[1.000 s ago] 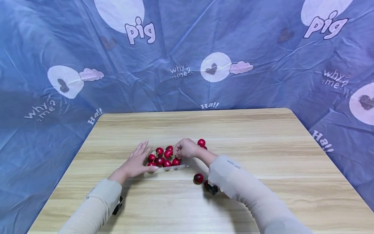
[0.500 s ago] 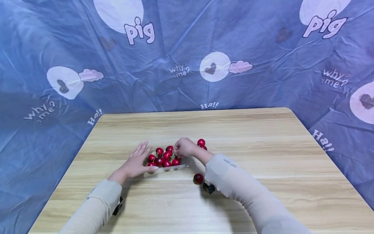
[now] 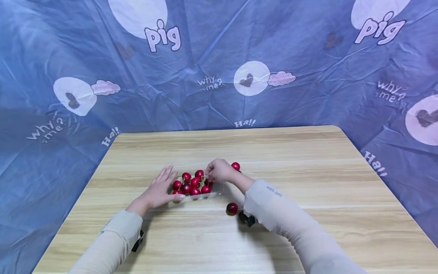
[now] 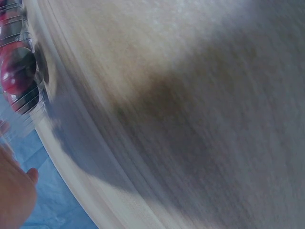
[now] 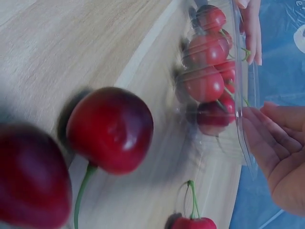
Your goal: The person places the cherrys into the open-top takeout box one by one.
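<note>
A clear plastic box [image 3: 213, 195] holds several red cherries [image 3: 186, 188] with green stems. My left hand [image 3: 159, 193] spreads its fingers along the box's left side, with the thumb at the front edge. My right hand [image 3: 220, 170] is over the box's right end, thumb and fingers curled together at a cherry stem. Just below its fingertips, a dark cherry [image 3: 208, 182] is partly covered. In the right wrist view, the fingertips [image 5: 249, 117] are at the box rim beside a stem. The left wrist view catches only the box's corner with cherries [image 4: 18, 71] behind clear plastic.
Loose cherries lie on the wooden table [image 3: 294, 160]: one [image 3: 235, 166] behind my right hand, another [image 3: 231, 208] in front of the box. A further one is mostly hidden by the right wrist. A blue printed cloth [image 3: 212, 102] hangs behind.
My right hand has shifted slightly within the box's right end, and the cherry under its fingers shows more now. A few cherries in the box have nudged a little. The left hand stays put.
</note>
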A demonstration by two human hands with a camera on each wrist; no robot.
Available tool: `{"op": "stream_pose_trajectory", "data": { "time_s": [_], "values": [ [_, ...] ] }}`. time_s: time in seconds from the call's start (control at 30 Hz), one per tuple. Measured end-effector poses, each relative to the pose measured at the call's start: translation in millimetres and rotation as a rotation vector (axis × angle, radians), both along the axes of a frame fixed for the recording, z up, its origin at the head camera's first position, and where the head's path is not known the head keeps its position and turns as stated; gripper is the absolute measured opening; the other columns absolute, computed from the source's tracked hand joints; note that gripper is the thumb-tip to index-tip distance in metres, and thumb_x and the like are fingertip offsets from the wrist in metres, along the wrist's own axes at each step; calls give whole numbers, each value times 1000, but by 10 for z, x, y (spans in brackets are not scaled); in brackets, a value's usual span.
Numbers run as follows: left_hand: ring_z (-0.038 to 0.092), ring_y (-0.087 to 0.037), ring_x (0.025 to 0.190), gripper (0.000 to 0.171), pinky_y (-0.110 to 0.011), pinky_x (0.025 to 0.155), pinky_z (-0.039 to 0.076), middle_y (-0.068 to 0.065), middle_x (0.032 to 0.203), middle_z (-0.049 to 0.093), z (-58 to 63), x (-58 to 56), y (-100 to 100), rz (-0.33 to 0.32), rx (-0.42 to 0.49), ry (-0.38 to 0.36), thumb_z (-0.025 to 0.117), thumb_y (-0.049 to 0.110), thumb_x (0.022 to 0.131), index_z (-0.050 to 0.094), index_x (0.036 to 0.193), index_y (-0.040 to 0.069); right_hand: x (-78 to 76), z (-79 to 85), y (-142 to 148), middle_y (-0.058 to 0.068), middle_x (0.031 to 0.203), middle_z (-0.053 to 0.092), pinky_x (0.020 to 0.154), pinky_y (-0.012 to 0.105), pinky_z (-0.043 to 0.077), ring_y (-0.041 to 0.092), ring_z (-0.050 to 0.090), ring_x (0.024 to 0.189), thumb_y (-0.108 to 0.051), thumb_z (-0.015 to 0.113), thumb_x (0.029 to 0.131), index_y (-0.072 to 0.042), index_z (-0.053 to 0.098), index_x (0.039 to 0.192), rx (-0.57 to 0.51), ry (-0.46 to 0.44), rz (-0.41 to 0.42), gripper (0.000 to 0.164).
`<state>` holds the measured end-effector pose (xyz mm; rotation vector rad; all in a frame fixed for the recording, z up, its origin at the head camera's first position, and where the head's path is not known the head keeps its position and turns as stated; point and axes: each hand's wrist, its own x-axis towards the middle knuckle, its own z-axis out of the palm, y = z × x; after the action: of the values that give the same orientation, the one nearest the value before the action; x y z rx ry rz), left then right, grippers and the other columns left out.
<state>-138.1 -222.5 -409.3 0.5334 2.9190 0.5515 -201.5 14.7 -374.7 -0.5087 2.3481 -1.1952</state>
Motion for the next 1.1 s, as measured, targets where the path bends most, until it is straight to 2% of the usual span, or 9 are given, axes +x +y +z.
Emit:
{"op": "stream_pose_trajectory", "data": {
  "time_s": [0.23, 0.43, 0.73, 1.1],
  "values": [
    [-1, -34, 128, 96, -59, 95, 9, -15, 143, 0, 31, -6, 5, -1, -24, -36, 51, 64, 69, 20, 136, 2, 12, 35, 127, 12, 71, 63, 65, 32, 51, 15, 60, 63, 5, 56, 77, 8, 62, 82, -99, -69, -22, 9],
    [-2, -33, 128, 96, -59, 95, 10, -14, 143, -1, 36, -1, 1, 3, -27, -33, 51, 64, 69, 20, 137, 3, 33, 60, 258, 19, 80, 63, 65, 31, 51, 24, 62, 71, 5, 55, 79, 13, 59, 91, -174, -128, -27, 16],
    [-3, -33, 128, 96, -59, 95, 8, -13, 143, -2, 58, 8, 11, 3, -20, -46, 51, 65, 69, 19, 137, 4, 85, 106, 490, 24, 88, 61, 68, 34, 50, 33, 60, 78, 3, 56, 78, 14, 58, 95, -193, -153, -11, 20],
    [-1, -34, 128, 95, -59, 95, 9, -15, 143, 0, 64, 15, 14, 2, -18, -35, 52, 63, 70, 21, 136, 1, 117, 48, 748, 23, 87, 61, 68, 35, 50, 22, 62, 73, 2, 58, 78, 15, 59, 90, -207, -177, 20, 17]
  ]
}}
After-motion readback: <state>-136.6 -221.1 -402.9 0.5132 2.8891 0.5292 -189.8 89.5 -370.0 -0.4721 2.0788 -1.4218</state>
